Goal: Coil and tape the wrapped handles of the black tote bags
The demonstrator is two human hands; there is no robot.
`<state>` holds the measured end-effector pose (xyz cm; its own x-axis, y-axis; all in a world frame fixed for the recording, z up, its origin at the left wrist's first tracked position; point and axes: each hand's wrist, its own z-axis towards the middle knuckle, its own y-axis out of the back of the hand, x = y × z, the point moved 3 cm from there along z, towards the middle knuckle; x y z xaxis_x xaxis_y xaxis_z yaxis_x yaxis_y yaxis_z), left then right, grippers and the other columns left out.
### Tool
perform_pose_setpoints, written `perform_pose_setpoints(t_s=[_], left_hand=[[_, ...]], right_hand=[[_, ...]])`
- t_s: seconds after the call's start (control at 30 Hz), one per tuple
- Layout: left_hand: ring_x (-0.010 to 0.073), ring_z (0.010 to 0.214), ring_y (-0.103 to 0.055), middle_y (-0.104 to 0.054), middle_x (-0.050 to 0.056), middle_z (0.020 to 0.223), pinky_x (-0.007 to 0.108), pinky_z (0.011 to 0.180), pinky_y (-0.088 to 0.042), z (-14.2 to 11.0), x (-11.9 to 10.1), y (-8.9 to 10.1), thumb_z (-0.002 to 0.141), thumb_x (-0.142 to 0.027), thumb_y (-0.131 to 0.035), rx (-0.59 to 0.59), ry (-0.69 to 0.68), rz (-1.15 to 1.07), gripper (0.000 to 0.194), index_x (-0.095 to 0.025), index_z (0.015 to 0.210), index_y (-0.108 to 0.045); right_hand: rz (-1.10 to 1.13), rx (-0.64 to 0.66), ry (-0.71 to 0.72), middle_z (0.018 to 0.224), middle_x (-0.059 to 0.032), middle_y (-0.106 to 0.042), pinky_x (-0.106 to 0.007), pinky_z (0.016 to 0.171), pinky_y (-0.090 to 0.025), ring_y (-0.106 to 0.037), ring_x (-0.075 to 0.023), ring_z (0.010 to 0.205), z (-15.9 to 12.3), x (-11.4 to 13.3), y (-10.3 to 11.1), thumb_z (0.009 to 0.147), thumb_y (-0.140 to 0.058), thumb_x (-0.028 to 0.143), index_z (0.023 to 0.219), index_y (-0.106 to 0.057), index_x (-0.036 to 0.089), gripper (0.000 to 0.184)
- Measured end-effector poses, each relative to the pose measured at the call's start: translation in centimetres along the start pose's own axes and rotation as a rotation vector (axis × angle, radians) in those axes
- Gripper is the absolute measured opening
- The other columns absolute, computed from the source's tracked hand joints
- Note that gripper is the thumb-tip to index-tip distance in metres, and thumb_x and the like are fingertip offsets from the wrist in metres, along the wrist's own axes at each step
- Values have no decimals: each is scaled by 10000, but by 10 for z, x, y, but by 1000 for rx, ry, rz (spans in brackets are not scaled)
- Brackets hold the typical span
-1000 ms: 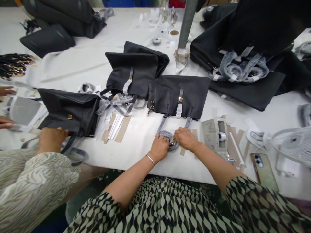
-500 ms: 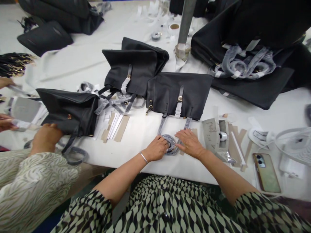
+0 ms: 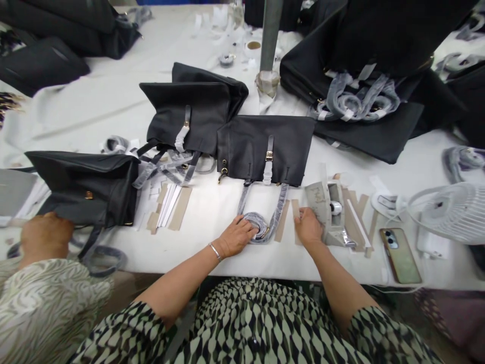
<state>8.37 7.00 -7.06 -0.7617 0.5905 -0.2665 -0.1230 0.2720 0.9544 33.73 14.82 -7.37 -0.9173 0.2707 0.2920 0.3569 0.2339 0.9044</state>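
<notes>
My left hand [image 3: 235, 236] is closed on the near side of a coiled strap [image 3: 257, 226] in clear plastic wrap. The strap's two ends run up to a black bag [image 3: 267, 146] lying with its gold buckle and half-wrapped tab upward. My right hand [image 3: 308, 226] has its fingers curled beside the grey tape dispenser [image 3: 322, 210], over the edge of a brown cardboard strip [image 3: 296, 230]. What its fingertips hold, if anything, is hidden. Between the hands lies another cardboard strip [image 3: 282, 222].
A co-worker's hand [image 3: 47, 235] rests on a black bag [image 3: 87, 187] at left. More bags [image 3: 189, 111] lie behind, and piled bags [image 3: 364, 111] stand right of a metal post [image 3: 271, 38]. A phone [image 3: 400, 255] and white fan [image 3: 447, 210] occupy the right side.
My right hand has left the strap coil and moved right to the tape dispenser, its fingers now curled. My left hand stays on the coil. The view has shifted right.
</notes>
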Motion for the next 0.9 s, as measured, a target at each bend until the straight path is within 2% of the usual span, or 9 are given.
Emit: perform_pose_setpoints(t_s=[0.1,0.2,0.27,0.33,0.43,0.5,0.7,0.8,0.9], left_hand=[[218,1005,-495,-594,66,985,437,1052,-263,4,3,2,856,-188,-477,1,5,-66,380,-196,1234,-524],[225,991,-501,-597,71,977,426,986,-326,7,9,7,825,-255,-565,-33,56,-212,382,-207,1204,-561],[222,981,-509,-604,66,961,402,943,-362,8,16,13,813,-322,-618,-68,119,-335,379,-218,1176,-587],[217,979,-519,-613,61,953,382,929,-382,8,23,20,804,-363,-650,-86,149,-446,395,-211,1165,-600],[214,996,-538,-633,65,993,375,932,-395,8,30,31,810,-384,-653,-70,123,-540,414,-200,1176,-595],[220,1013,-547,-642,66,1019,383,929,-401,8,32,36,807,-397,-656,-50,99,-560,427,-208,1185,-593],[225,1075,-547,-624,69,1117,401,955,-410,9,31,33,723,-333,-750,-33,111,-562,448,-228,1143,-634],[236,1134,-524,-577,79,1225,398,979,-408,9,33,30,659,-294,-797,-70,104,-560,475,-238,1110,-660],[238,1156,-516,-563,80,1273,393,985,-404,8,33,30,672,-305,-786,-74,64,-556,476,-246,1125,-654]], right_hand=[[64,36,-78,916,-100,-667,-342,711,-441,-624,-230,802,6,0,-3,794,-513,281,1079,-543,191,301],[186,67,45,814,-58,-652,-320,692,-427,-594,-203,755,-3,-8,-2,800,-468,320,876,-572,202,174],[329,113,132,718,-28,-614,-307,657,-421,-558,-184,695,-23,-14,-2,821,-424,396,738,-530,208,231],[534,267,120,655,-9,-588,-295,610,-421,-537,-167,634,-49,-15,-10,818,-416,481,694,-492,210,308],[808,650,5,599,12,-577,-265,527,-403,-532,-143,545,-90,3,-35,759,-494,539,709,-499,199,343],[890,758,-43,540,30,-547,-245,474,-360,-493,-126,480,-105,24,-53,720,-546,531,694,-516,192,341],[1184,427,-84,697,-9,-671,-286,581,-457,-555,-155,606,-98,80,-76,616,-686,425,794,-662,174,308],[1208,461,-202,561,-1,-617,-289,508,-437,-507,-137,490,-96,80,-81,587,-719,452,730,-658,162,329],[1194,511,-245,553,-4,-610,-278,494,-443,-513,-128,479,-96,75,-80,557,-750,420,742,-662,158,334]])
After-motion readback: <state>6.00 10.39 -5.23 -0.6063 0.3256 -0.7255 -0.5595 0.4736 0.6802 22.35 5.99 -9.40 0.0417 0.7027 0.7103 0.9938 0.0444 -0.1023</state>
